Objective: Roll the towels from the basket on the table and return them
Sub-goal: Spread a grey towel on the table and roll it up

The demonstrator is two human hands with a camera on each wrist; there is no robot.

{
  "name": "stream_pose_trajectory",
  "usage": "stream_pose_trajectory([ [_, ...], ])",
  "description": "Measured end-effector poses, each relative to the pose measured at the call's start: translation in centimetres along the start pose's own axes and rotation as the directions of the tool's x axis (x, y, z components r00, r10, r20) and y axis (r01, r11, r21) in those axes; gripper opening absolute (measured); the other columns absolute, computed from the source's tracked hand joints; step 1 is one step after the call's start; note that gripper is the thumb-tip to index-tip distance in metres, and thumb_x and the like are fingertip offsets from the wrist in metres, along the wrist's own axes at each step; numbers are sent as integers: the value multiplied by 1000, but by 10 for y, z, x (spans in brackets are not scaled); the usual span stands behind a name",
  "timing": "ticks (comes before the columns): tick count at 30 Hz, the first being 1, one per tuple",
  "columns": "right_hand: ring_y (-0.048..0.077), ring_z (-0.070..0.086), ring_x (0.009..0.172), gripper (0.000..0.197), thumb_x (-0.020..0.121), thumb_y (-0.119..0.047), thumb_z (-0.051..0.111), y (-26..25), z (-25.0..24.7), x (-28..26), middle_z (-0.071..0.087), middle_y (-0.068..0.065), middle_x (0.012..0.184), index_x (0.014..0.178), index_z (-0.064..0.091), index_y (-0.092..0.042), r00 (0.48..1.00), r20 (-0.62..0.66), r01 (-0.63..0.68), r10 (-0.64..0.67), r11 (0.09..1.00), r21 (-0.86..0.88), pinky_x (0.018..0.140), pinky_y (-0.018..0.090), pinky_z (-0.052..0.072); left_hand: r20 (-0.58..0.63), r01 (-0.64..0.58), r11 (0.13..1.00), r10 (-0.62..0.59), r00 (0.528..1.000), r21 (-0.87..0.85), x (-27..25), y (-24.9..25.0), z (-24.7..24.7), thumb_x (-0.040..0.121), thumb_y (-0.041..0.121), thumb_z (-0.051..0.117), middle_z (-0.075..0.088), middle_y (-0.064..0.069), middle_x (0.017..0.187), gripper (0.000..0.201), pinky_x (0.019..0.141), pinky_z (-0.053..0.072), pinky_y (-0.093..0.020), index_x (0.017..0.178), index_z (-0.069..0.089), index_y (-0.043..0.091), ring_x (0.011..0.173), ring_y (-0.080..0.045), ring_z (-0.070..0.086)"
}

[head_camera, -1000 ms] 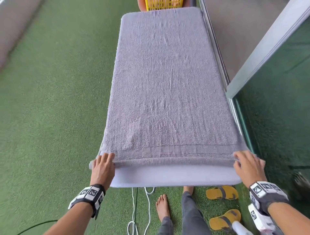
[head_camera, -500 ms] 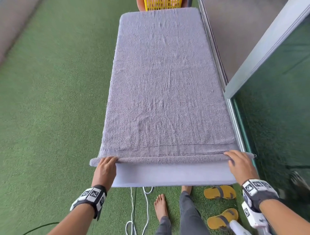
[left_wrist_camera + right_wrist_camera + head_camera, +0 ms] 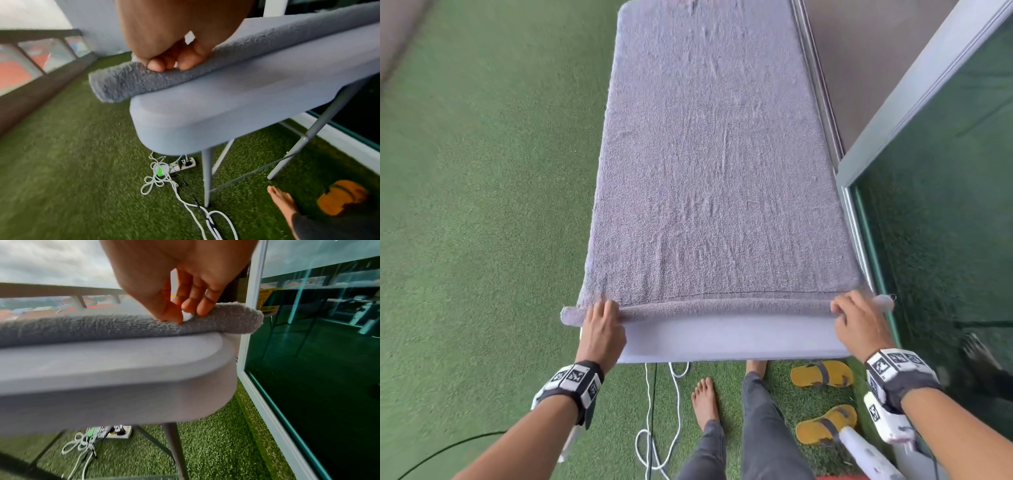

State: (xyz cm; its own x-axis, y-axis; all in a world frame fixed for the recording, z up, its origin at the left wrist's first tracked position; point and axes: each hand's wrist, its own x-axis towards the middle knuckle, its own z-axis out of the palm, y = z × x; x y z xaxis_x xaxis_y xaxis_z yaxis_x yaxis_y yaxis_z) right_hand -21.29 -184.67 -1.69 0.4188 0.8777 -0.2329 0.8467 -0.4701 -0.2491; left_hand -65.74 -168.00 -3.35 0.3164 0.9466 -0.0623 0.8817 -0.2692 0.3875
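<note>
A grey towel lies spread along the grey table. Its near end is turned into a thin roll across the table's width. My left hand holds the roll's left end, which overhangs the table edge. In the left wrist view its curled fingertips press on the roll. My right hand holds the right end, thumb and fingers pinching the roll from above. The basket is out of the head view.
A glass door and its frame run close along the table's right side. Yellow sandals and white cables lie on the green turf by my bare feet. A power strip sits under the table among its legs.
Both hands have pushed the roll away from me along the table, and a wider strip of bare table shows at the near end. The yellow basket has left the top of the view.
</note>
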Motion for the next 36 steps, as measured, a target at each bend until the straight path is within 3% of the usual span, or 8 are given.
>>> stream_pose_trajectory([
  [3,21,54,104,33,76,-4,70,7,7,0,55,-1,107,105,61,-17,1000,18,14,-14,1000,-14,98,37,40,-49,-60,998,60,997,13,-6,3,3,61,-15,60,49,-7,85,37,73,26,-25,91,52,5,80,-15,30],
  [6,22,57,110,36,82,0,65,10,4,3,63,2,117,116,65,-13,999,-30,31,-30,999,44,104,35,36,-78,-103,994,105,991,22,-1,-3,0,68,-18,67,62,-10,86,32,74,41,-31,92,63,1,79,-22,47],
  [13,16,55,83,16,85,-20,58,5,-11,6,68,-9,94,93,70,-27,999,51,17,-12,995,-96,85,34,33,110,-89,994,81,991,70,3,-12,-15,80,-8,59,57,1,67,19,58,49,-36,77,59,11,54,-13,44],
  [17,23,53,78,20,81,-12,66,5,-16,15,57,-2,93,97,61,-23,997,-70,-26,20,996,-87,84,41,34,38,-6,995,2,999,96,9,-13,-18,75,-6,56,51,-5,88,30,65,44,-33,100,52,10,68,-16,42],
  [21,18,48,78,34,72,0,69,0,-4,14,47,-8,80,74,46,-26,994,-23,106,-108,991,-87,72,34,37,35,-111,987,107,994,120,8,-9,-10,61,-16,53,46,-4,79,36,62,47,-39,87,48,8,69,-18,36],
  [27,23,57,99,34,73,-2,73,6,9,13,61,1,104,104,65,-14,996,-44,84,-83,996,22,93,43,46,16,-99,995,99,995,26,4,-16,1,65,-9,66,57,-5,88,35,72,38,-31,93,58,9,80,-20,41],
  [32,23,60,87,18,76,-8,68,6,3,13,72,0,93,91,74,-18,992,-70,99,-104,993,-71,90,43,39,84,-165,986,164,983,1,13,-21,-6,82,8,45,64,0,76,17,65,42,-31,81,61,14,66,-16,49],
  [36,21,54,79,17,77,-11,64,3,-2,18,61,-3,85,90,61,-21,994,-102,33,-47,991,-127,84,40,32,122,-89,992,78,989,88,31,-18,-14,86,-2,53,59,-7,87,22,64,46,-36,105,55,9,68,-19,48],
])
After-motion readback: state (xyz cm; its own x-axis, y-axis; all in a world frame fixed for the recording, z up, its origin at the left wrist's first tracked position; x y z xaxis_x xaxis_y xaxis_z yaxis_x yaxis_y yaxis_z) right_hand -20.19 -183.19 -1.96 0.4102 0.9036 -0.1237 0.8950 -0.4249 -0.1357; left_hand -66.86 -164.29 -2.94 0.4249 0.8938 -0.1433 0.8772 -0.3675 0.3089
